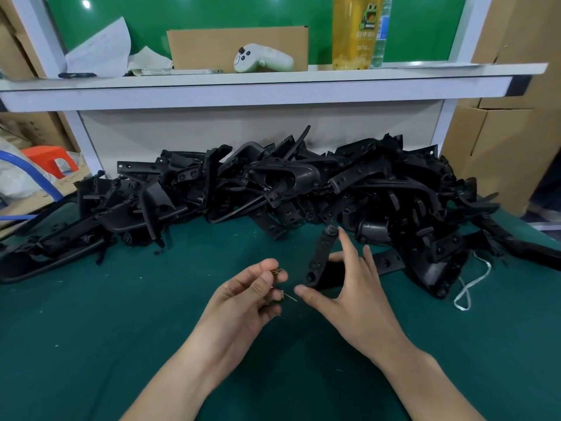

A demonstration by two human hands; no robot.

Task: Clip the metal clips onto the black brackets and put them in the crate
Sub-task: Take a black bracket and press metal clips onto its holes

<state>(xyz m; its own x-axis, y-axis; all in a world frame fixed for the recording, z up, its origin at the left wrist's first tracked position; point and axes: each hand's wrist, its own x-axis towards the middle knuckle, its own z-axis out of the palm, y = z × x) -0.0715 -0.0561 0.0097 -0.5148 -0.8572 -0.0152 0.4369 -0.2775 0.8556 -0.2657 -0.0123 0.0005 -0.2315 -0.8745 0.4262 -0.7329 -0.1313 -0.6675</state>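
2 metal clips sit pinched in the left hand at 6 o'clock, the right hand at its 3 o'clock gripping 1 black bracket below the 12 o'clock pile.

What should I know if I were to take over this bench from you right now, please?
Left hand: pinches small metal clips between thumb and fingertips.
Right hand: holds one black bracket on end, just right of the clips and not touching them.
Stock: a big pile of black brackets lies across the back of the green mat.
Done: no clipped bracket can be seen; the crate is out of view, so the count is unknown.
Left: push a clip onto the held bracket, put it in the crate, then work through the pile.
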